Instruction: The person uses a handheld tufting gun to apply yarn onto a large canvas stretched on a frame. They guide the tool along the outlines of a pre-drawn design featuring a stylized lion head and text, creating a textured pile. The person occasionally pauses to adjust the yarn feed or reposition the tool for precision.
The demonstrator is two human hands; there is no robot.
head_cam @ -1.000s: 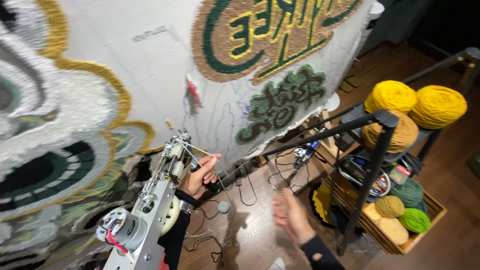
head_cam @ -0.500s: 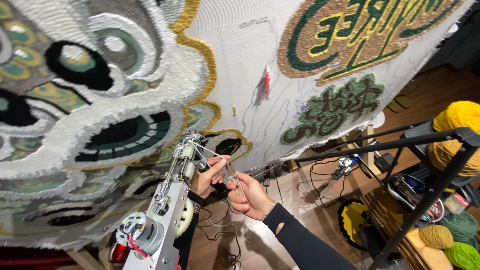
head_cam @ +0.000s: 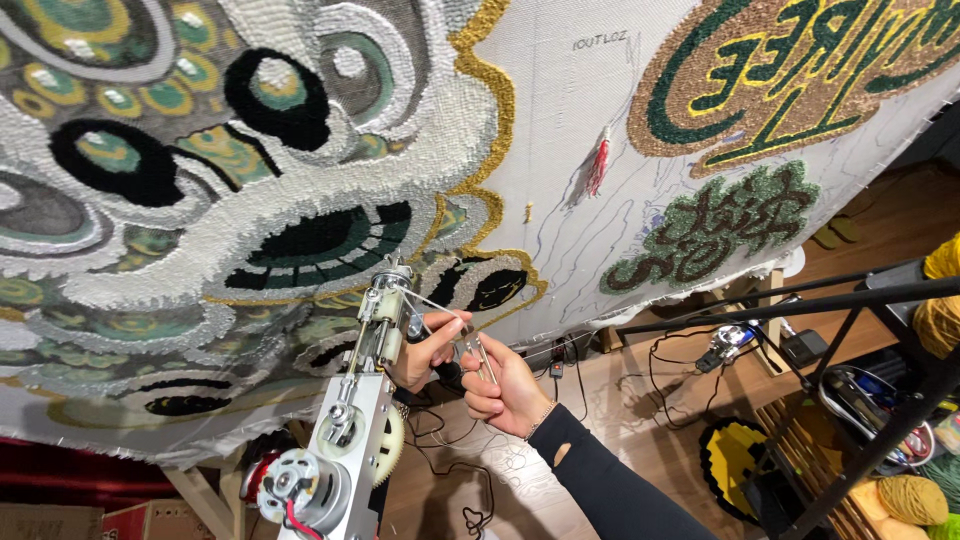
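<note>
A metal tufting gun (head_cam: 345, 440) points up at the tufted cloth (head_cam: 300, 170), which is stretched on a frame and filled with white, green, black and gold pile. My left hand (head_cam: 428, 350) grips the gun just behind its needle end. My right hand (head_cam: 508, 388) is pinched on a thin wire threader (head_cam: 476, 355) beside the gun's tip, touching the left hand's fingers. A dark sleeve covers my right forearm.
A black metal stand (head_cam: 850, 300) crosses the right side, with yellow and green yarn balls (head_cam: 915, 498) in a crate below. Cables and a power strip (head_cam: 740, 345) lie on the wooden floor. A small round rug (head_cam: 735, 460) sits near the stand. Bare white cloth lies upper right.
My right hand came up from low over the floor to the gun's tip and took the wire threader. The view swung left toward the cloth.
</note>
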